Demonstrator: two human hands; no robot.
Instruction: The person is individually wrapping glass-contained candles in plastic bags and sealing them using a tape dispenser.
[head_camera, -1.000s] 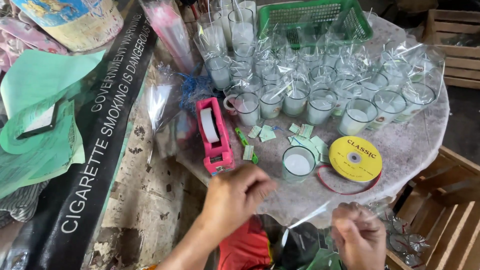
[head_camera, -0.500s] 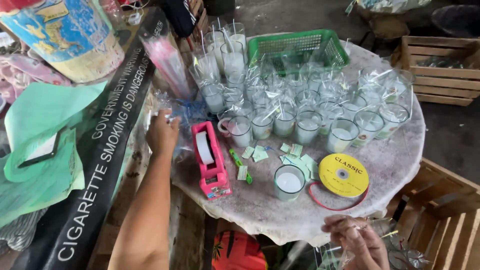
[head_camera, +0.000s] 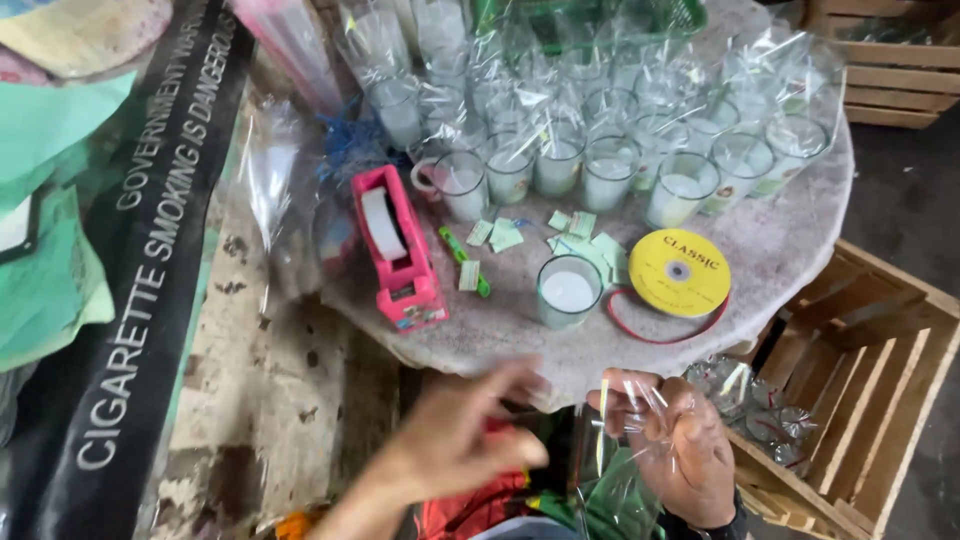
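My right hand (head_camera: 680, 450) is below the table's near edge, pinching a clear cellophane sheet (head_camera: 610, 470) that hangs down over my lap. My left hand (head_camera: 465, 430) is blurred with motion, just left of it, fingers stretched toward the cellophane; whether it grips anything is unclear. On the round table (head_camera: 790, 250) straight ahead stands one unwrapped glass candle (head_camera: 567, 290). A pink tape dispenser (head_camera: 400, 250) is to its left and a yellow ribbon spool (head_camera: 680, 272) with a loose red ribbon (head_camera: 645, 335) to its right.
Several cellophane-wrapped glass candles (head_camera: 600, 150) fill the table's far half. Small green paper labels (head_camera: 585, 240) and a green marker (head_camera: 463, 262) lie mid-table. A wooden crate (head_camera: 880, 370) at right holds wrapped glasses (head_camera: 760, 400). A black banner (head_camera: 140, 250) and green paper (head_camera: 50, 190) lie at left.
My left hand has pulled back from the cellophane pile at the table's left and now sits beside my right hand. The right hand has lifted the cellophane slightly. The view tilted down.
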